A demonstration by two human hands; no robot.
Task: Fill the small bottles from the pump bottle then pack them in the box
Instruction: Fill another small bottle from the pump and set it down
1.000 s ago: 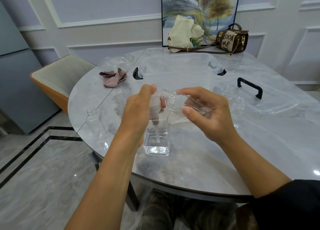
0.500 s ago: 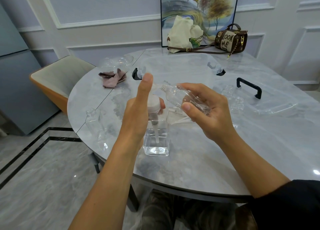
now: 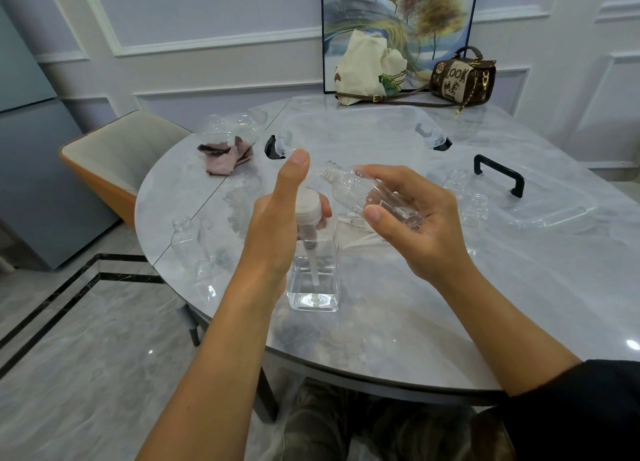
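Observation:
A square clear pump bottle (image 3: 313,280) stands on the marble table, a little liquid at its bottom. My left hand (image 3: 277,225) curls its fingers round the white pump collar (image 3: 307,207), thumb raised straight above it. My right hand (image 3: 412,221) holds a small clear bottle (image 3: 360,197) tilted, its open neck pointing left towards the pump. Two more small bottles (image 3: 465,197) stand to the right, and another small bottle (image 3: 183,238) stands at the left edge. The clear storage box (image 3: 353,131) with black latches sits behind.
The box's clear lid (image 3: 550,204) with a black handle lies at the right. A pink cloth (image 3: 227,155) and a clear plastic piece lie at the back left. Two bags (image 3: 462,79) lean against a painting at the far edge. A chair (image 3: 114,155) stands left.
My left thumb has lifted off the pump head and now points up. The pump head has risen. The small bottle in my right hand has tilted slightly higher.

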